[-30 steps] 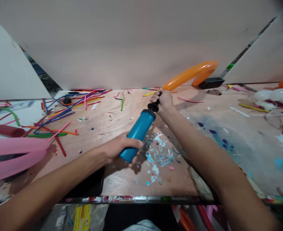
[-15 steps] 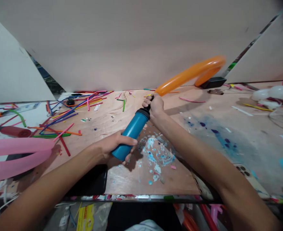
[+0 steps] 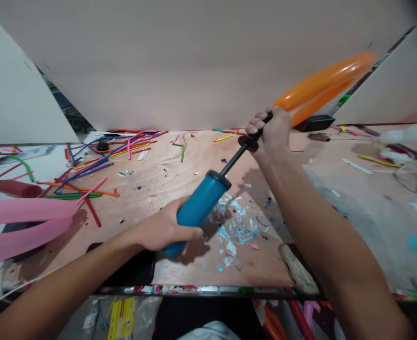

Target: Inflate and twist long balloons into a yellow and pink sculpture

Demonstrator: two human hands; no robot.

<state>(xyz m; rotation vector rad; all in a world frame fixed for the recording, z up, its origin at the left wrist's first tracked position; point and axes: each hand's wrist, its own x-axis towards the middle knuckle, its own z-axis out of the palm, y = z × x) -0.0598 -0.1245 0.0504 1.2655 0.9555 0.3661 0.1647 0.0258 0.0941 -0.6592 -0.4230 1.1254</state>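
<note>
My left hand (image 3: 169, 224) is wrapped round the blue barrel of a balloon hand pump (image 3: 204, 200), which tilts up to the right above the table. The pump's black rod is drawn out of the barrel. At its far end my right hand (image 3: 275, 132) is closed round the black nozzle end. A long orange balloon (image 3: 325, 82), inflated and bent back on itself, stretches up and right from that hand. The balloon's mouth and the nozzle tip are hidden by the fingers.
A bent pink balloon (image 3: 24, 210) lies at the left. Behind it are many uninflated balloons (image 3: 98, 170). A phone (image 3: 298, 269) rests under my right forearm, a black box (image 3: 314, 123) by the back panel, and white balloons (image 3: 413, 137) at the far right. Paint-like scraps (image 3: 233, 231) dot the wooden tabletop.
My right hand has moved up and right with the orange balloon, drawing the pump's rod out of the barrel. My left hand has stayed on the barrel, which has dipped slightly.
</note>
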